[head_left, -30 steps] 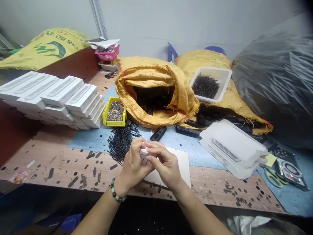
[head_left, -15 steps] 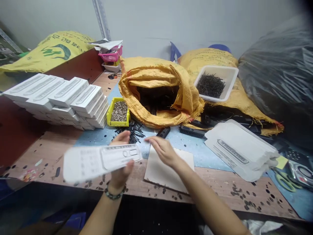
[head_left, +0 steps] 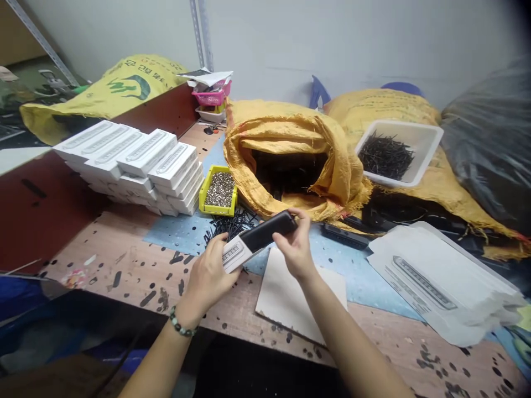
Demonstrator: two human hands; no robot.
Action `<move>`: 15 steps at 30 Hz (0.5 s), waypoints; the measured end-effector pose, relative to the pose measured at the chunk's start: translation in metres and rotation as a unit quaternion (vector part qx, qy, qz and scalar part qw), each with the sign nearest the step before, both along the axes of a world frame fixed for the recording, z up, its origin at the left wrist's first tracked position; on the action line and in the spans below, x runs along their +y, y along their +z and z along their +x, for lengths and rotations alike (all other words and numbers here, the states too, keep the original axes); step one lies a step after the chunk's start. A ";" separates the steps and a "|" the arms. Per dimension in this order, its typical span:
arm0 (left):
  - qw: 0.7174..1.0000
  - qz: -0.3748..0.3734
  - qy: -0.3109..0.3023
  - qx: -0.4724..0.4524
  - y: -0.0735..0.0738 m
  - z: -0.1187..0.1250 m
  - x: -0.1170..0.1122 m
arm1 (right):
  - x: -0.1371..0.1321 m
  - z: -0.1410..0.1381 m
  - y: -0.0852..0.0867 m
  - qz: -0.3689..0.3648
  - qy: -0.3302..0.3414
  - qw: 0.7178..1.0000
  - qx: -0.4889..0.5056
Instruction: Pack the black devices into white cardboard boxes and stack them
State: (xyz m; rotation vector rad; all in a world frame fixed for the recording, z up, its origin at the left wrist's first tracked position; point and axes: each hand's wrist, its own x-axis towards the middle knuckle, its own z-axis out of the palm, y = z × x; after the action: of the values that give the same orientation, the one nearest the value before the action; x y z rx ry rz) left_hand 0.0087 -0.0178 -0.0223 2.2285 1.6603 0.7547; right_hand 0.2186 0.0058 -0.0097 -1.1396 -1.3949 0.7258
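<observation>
Spotted wooden workbench (head_left: 99, 243), with the left hand (head_left: 209, 276) gripping a white printed carton (head_left: 233, 257) and the right hand (head_left: 292, 243) pinching a black rectangular object (head_left: 265, 231) against it.

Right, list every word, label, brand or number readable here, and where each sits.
Yellow sack: dark lettering by a green logo, too blurred.
Stacked white boxes: printed strips, too small.
Flat white carton blank: printed strip, too small.
White sleeve in the left hand, black object in the right hand: sleeve's printed strip too blurred.
Nothing quotable.
</observation>
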 end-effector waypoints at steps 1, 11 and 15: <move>1.000 0.002 0.017 -0.010 0.000 -0.003 0.000 | 0.000 -0.008 0.002 -0.002 0.019 1.000 -0.008; 0.996 0.019 0.092 0.002 -0.001 -0.039 0.003 | 0.032 -0.026 -0.014 -0.057 0.059 0.927 -0.367; 0.994 0.022 0.105 -0.005 0.004 -0.045 0.007 | 0.045 -0.034 -0.042 -0.113 0.022 0.864 -0.490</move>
State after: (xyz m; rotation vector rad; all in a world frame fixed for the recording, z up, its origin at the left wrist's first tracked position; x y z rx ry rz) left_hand -0.0368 -0.0106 -0.0184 2.0962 1.9135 0.8575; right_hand 0.1848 0.0503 -0.0520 -1.7961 -2.2161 0.3142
